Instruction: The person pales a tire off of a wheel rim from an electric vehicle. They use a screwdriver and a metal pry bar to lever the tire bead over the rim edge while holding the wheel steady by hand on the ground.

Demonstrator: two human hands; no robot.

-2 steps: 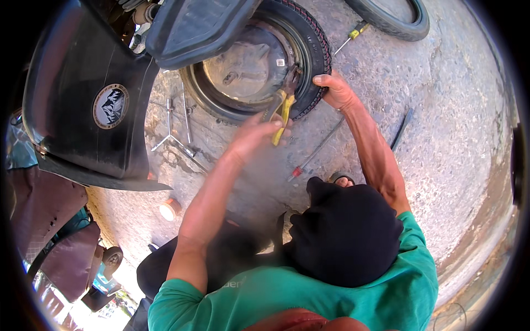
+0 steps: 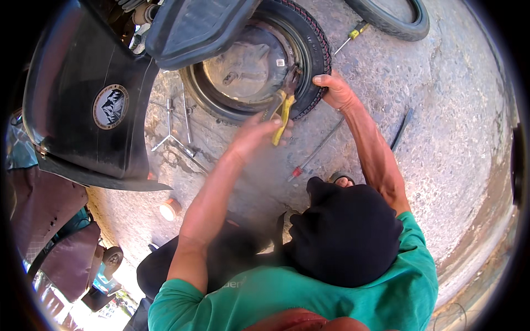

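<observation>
A wheel with a black tyre (image 2: 312,58) and a metal rim and hub (image 2: 234,74) lies at the top centre, partly under a dark plastic part (image 2: 193,30). My left hand (image 2: 259,132) is closed on yellow-handled pliers (image 2: 283,116), whose jaws sit at the rim's right inner edge. My right hand (image 2: 337,91) grips the tyre's outer edge at its right side, thumb uppermost. A hazy smudge blurs the area around my left wrist.
Black bodywork (image 2: 66,88) stands left. On the concrete lie a three-way wrench (image 2: 169,132), a red-handled tool (image 2: 317,149), a yellow-handled screwdriver (image 2: 353,34), a flat bar (image 2: 403,127), another tyre (image 2: 403,30) and a small cup-like container (image 2: 170,208).
</observation>
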